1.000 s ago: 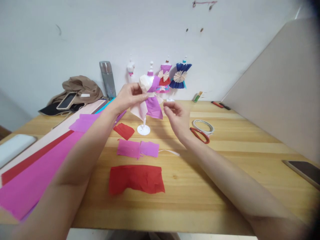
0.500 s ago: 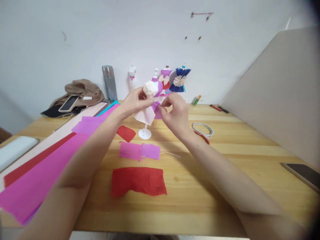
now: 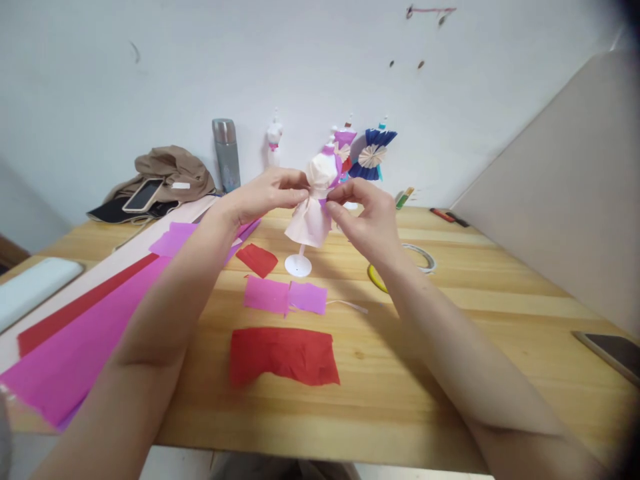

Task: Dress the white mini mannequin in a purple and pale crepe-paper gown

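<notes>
A small dress form (image 3: 321, 171) on a round white base stands in front of me, dressed in a cream top and a purple band. A pale pink crepe paper skirt (image 3: 306, 225) hangs from its waist, with some purple paper behind at the right. My left hand (image 3: 263, 197) pinches at the waist from the left, thumb and fingers closed on the skirt's upper edge. From the right, my right hand (image 3: 371, 212) pinches the same waist; its fingertips partly hide the paper there.
Red (image 3: 285, 357), pink (image 3: 267, 295) and purple paper pieces (image 3: 309, 298) lie nearer me. Long crepe sheets (image 3: 95, 333) cover the left side. Behind stand a flask (image 3: 227, 157) and other dressed forms (image 3: 373, 155). A tape roll (image 3: 425, 257) and phone (image 3: 607, 353) are right.
The dress form has turned, bringing the pink skirt more to the front. My hands now sit on opposite sides of the waist, slightly further apart. The whole view has shifted a little.
</notes>
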`<state>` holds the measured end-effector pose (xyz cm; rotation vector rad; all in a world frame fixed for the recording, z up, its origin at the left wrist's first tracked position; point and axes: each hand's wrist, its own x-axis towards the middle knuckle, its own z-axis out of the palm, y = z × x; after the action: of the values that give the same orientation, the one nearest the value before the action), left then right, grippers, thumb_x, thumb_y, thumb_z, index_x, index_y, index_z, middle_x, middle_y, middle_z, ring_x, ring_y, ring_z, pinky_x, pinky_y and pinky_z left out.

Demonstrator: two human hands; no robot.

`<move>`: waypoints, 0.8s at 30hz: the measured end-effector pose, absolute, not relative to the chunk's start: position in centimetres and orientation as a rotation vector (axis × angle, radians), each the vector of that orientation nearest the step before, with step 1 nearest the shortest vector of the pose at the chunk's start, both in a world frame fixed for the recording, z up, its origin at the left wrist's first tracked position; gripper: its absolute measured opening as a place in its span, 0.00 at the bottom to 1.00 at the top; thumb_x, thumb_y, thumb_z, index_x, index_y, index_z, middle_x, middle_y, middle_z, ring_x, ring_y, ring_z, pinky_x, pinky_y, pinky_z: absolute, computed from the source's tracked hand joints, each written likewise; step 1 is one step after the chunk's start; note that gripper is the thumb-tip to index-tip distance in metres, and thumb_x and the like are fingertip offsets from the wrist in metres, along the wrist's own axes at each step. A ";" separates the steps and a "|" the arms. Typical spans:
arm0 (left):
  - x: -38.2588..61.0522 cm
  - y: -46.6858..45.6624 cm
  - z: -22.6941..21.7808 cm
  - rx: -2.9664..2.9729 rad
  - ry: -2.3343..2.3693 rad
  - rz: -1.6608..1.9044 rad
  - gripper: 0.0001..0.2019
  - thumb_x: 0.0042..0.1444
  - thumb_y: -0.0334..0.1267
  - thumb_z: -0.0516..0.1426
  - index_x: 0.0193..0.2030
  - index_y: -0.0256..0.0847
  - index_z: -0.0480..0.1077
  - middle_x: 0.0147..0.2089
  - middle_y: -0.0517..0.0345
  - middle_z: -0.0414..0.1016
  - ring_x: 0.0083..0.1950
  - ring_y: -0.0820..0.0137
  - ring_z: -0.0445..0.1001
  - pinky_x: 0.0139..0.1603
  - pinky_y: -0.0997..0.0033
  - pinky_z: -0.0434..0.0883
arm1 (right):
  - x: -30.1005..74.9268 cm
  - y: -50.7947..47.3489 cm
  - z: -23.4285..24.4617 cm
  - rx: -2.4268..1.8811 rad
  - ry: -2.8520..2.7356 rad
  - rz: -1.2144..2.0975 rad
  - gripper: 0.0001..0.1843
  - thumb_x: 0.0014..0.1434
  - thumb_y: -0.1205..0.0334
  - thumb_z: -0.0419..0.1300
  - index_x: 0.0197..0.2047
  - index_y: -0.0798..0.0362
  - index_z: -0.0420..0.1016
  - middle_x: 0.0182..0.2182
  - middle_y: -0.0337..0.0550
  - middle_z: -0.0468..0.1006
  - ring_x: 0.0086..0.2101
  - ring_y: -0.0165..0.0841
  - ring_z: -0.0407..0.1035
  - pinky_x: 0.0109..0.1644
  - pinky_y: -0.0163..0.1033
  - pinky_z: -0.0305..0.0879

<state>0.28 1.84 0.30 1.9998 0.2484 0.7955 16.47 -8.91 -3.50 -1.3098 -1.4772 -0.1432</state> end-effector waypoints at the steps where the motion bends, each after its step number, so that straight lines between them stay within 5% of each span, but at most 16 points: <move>1: 0.2 1.9 0.4 2.008 0.205 0.688 0.07 0.53 0.28 0.61 0.39 0.36 0.76 0.39 0.56 0.80 0.45 0.63 0.76 0.51 0.60 0.73 | 16.7 -8.9 -3.5 -1.302 -1.492 -0.109 0.04 0.56 0.59 0.61 0.30 0.46 0.70 0.30 0.40 0.78 0.34 0.38 0.72 0.45 0.49 0.69; 11: 0.3 3.1 -0.3 2.033 0.179 0.736 0.08 0.56 0.28 0.59 0.42 0.33 0.77 0.35 0.57 0.78 0.42 0.69 0.74 0.52 0.64 0.69 | 17.7 -9.0 -3.3 -1.225 -1.573 0.117 0.08 0.56 0.53 0.63 0.36 0.47 0.75 0.36 0.42 0.80 0.41 0.39 0.75 0.49 0.48 0.70; 18: 0.8 2.8 -0.3 2.084 0.327 0.785 0.08 0.54 0.30 0.60 0.41 0.34 0.77 0.30 0.60 0.75 0.32 0.73 0.70 0.39 0.71 0.67 | 18.2 -8.6 -3.5 -1.215 -1.617 0.126 0.14 0.57 0.44 0.60 0.37 0.45 0.76 0.39 0.42 0.81 0.43 0.42 0.75 0.51 0.50 0.69; 24: 0.6 2.9 -0.3 2.020 0.309 0.728 0.08 0.52 0.31 0.62 0.39 0.34 0.76 0.35 0.58 0.79 0.38 0.71 0.72 0.43 0.71 0.68 | 18.0 -8.6 -3.4 -1.229 -1.656 0.113 0.21 0.61 0.40 0.54 0.40 0.48 0.77 0.41 0.44 0.81 0.45 0.42 0.74 0.51 0.51 0.68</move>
<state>0.60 2.87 -0.31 2.0202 0.3094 0.7278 18.02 -8.62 -3.41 -1.2286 -1.6560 0.1125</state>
